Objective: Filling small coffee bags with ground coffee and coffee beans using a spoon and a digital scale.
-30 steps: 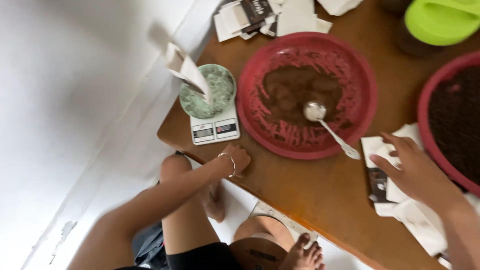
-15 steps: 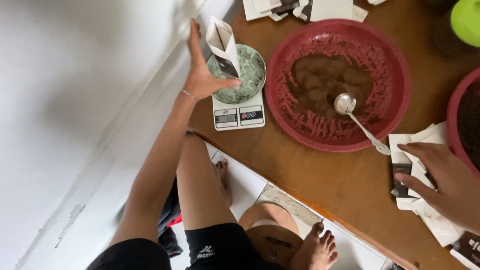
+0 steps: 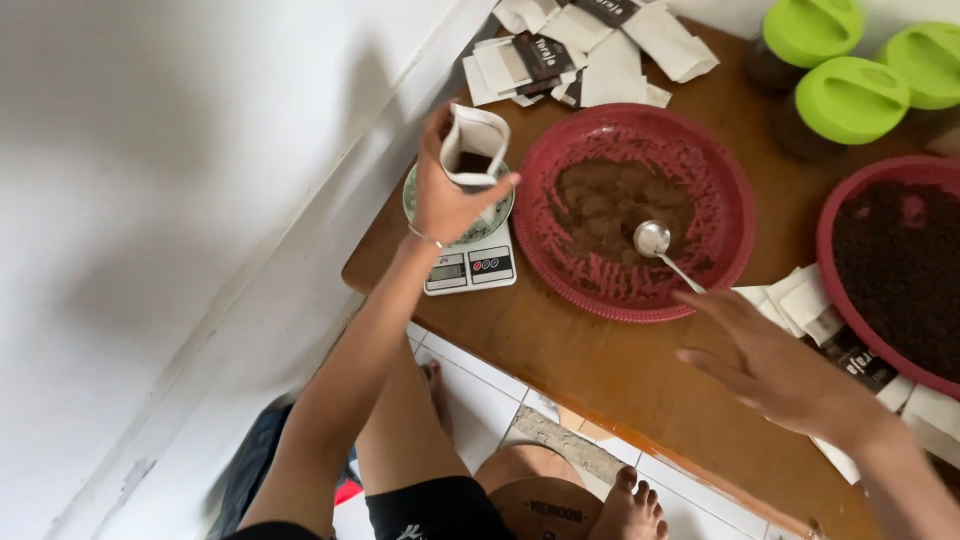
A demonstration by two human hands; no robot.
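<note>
Left hand (image 3: 445,195) has its fingers closed around a small white paper pouch (image 3: 476,145), upright, mouth open upward, dark powder inside, held just above the green dish on the scale (image 3: 470,268) at the surface's left edge. Right hand (image 3: 775,365) hovers, fingers spread and empty, near the spoon (image 3: 655,242), whose handle points toward it, bowl resting in the red basin (image 3: 635,205) of brown powder.

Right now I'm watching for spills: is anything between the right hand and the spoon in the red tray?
Nothing visible. The right hand hovers open over bare table beside the spoon, whose handle points toward it across the red tray's rim.
</note>
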